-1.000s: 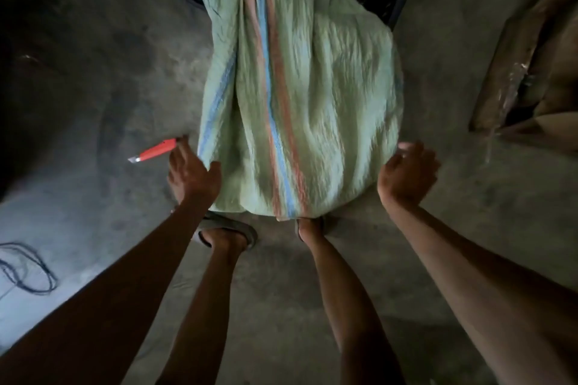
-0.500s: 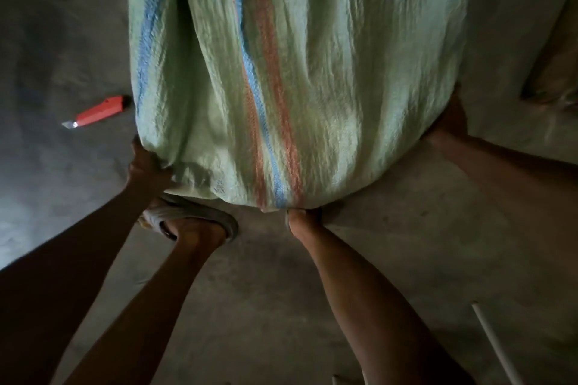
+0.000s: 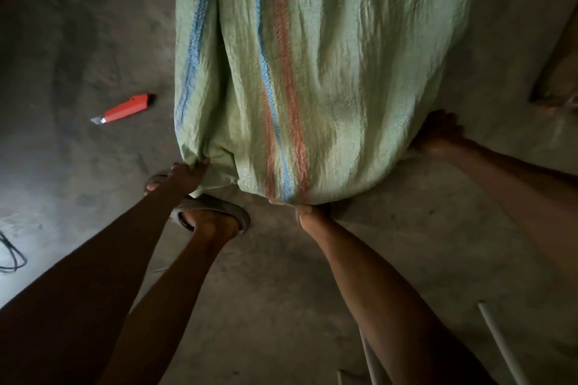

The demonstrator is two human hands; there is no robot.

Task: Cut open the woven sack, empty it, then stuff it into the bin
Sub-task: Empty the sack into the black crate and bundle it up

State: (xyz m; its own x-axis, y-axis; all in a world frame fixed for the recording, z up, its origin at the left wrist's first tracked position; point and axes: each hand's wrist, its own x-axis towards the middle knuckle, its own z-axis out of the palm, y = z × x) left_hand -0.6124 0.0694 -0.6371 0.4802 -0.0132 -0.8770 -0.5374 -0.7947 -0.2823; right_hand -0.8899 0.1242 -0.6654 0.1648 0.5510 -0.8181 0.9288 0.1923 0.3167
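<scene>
A pale green woven sack (image 3: 328, 72) with blue and orange stripes fills the top middle of the view, its rounded bottom end nearest me. My left hand (image 3: 184, 176) grips the sack's lower left corner, bunching the fabric. My right hand (image 3: 438, 134) holds the lower right side of the sack, its fingers mostly hidden behind the cloth. An orange utility knife (image 3: 125, 108) lies on the concrete floor to the left of the sack, blade tip out. The bin is out of view.
My sandalled left foot (image 3: 212, 216) and my right foot (image 3: 312, 212) stand just below the sack. A dark cable (image 3: 11, 255) lies at the far left. White rods (image 3: 503, 350) show at the bottom right, cardboard (image 3: 556, 84) at the right edge.
Both hands went from beside the sack's bottom corners to gripping them. The view moved closer, and the black crate at the top left the frame.
</scene>
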